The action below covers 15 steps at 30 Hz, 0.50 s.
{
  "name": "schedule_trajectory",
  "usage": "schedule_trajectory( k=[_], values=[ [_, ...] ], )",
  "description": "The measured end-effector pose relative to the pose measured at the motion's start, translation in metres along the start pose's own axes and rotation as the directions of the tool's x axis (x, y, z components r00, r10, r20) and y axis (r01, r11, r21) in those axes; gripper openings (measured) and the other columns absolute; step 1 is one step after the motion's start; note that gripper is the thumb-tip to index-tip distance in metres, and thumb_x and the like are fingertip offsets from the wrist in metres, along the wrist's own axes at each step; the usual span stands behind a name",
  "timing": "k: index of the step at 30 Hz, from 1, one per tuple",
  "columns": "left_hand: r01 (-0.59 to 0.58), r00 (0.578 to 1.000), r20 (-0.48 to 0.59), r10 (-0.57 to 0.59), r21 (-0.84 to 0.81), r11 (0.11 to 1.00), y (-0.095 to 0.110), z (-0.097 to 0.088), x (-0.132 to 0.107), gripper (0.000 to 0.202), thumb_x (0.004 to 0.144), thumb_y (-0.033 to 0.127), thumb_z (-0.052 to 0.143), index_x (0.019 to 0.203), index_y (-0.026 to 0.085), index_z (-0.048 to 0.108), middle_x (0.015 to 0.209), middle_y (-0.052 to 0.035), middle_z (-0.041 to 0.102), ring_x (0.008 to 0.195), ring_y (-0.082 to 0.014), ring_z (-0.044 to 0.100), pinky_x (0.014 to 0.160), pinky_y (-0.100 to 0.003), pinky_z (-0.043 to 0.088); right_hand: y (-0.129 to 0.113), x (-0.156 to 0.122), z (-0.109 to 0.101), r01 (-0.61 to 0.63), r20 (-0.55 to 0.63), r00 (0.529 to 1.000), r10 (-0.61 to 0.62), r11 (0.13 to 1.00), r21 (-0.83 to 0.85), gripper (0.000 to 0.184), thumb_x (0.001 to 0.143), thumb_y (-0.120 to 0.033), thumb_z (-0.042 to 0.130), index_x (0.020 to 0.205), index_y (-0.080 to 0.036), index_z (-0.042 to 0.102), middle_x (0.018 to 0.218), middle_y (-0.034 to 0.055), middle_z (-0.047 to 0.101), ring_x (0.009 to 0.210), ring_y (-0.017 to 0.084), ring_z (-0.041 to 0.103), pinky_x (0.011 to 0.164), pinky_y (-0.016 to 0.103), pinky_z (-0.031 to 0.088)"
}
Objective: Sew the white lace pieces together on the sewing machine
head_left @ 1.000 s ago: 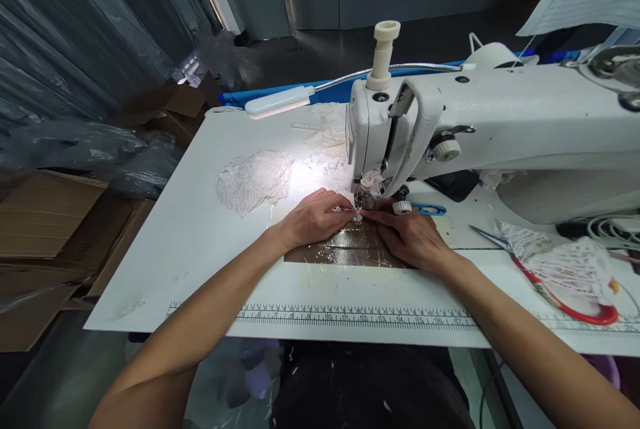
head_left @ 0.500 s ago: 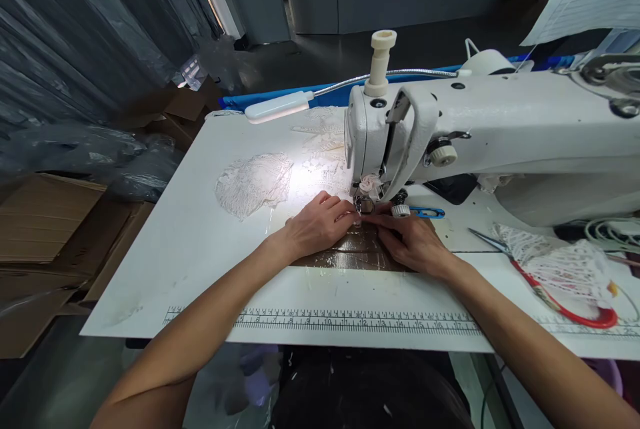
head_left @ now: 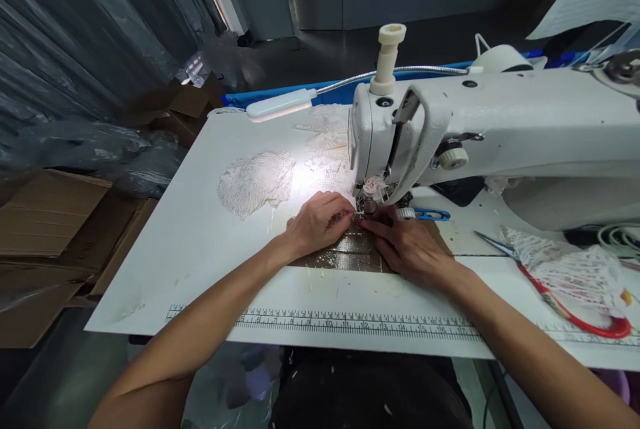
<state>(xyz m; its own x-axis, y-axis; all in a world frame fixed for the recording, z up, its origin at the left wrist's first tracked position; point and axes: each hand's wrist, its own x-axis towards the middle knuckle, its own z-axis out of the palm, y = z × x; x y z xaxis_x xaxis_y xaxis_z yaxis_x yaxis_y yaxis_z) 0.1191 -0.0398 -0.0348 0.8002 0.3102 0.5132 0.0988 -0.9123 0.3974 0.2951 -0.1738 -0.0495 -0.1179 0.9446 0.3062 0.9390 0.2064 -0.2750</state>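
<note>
Under the presser foot of a white sewing machine (head_left: pixel 400 129), a thin whitish strip of lace (head_left: pixel 359 216) shows between my fingertips, mostly hidden. My left hand (head_left: pixel 320 221) is closed, pinching the strip between thumb and finger just left of the foot. Right of the needle, my right hand (head_left: pixel 407 242) has its fingers bent and its index fingertip against the strip's near side. Both hands rest over a shiny brown plate (head_left: pixel 345 257) on the white table. A pile of white lace pieces (head_left: pixel 257 182) lies to the left.
More lace (head_left: pixel 325 132) lies behind, lit by a lamp (head_left: pixel 280 105). Red-handled scissors (head_left: pixel 550 296) lie under white lace at the right. Blue thread snips (head_left: pixel 433 214) sit beside the machine. A printed ruler (head_left: pixel 325 321) follows the front edge. Cardboard boxes (head_left: pixel 50 209) stand left.
The view has shifted slightly. My left fingers have drawn a little back from the foot and tightened into a pinch, baring more of the strip. My right hand stays by the needle.
</note>
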Motion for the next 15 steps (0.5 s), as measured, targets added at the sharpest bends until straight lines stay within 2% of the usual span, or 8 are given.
schedule_trajectory(
  k=[5,11,15],
  values=[
    [-0.076,0.995,0.059,0.074,0.031,0.997,-0.0031,0.0029,-0.0021,0.012,0.091,0.018,0.05,0.09,0.016,0.062,0.09,-0.0042,0.069,0.083,-0.0157,0.063,0.078,-0.034,0.05,-0.0001,-0.0031,0.0006,0.021,0.0,1.0,-0.021,0.996,0.085,0.04,0.089,-0.02,0.044,0.123,-0.025,0.064,0.11,0.0149,0.054,0.084,0.023,0.055,0.073,0.039,0.048],
    [-0.188,0.978,0.125,0.168,0.169,0.968,-0.0067,0.0054,-0.0036,0.013,0.093,0.018,0.05,0.092,0.018,0.063,0.094,-0.0028,0.069,0.082,-0.0153,0.061,0.071,-0.031,0.044,-0.0014,-0.0017,-0.002,-0.001,0.017,1.0,-0.001,0.996,0.091,0.038,0.09,-0.021,0.044,0.12,-0.025,0.067,0.11,0.0143,0.055,0.081,0.022,0.055,0.072,0.038,0.047],
    [-0.222,0.967,0.173,0.186,0.219,0.95,-0.0054,0.0025,-0.0018,0.015,0.095,0.02,0.049,0.092,0.019,0.064,0.095,-0.0025,0.069,0.079,-0.0149,0.059,0.069,-0.031,0.04,0.0027,-0.0023,-0.0059,-0.048,0.038,0.998,0.043,0.991,0.128,0.039,0.091,-0.022,0.044,0.123,-0.027,0.065,0.102,0.0112,0.058,0.081,0.02,0.056,0.066,0.031,0.046]
  ],
)
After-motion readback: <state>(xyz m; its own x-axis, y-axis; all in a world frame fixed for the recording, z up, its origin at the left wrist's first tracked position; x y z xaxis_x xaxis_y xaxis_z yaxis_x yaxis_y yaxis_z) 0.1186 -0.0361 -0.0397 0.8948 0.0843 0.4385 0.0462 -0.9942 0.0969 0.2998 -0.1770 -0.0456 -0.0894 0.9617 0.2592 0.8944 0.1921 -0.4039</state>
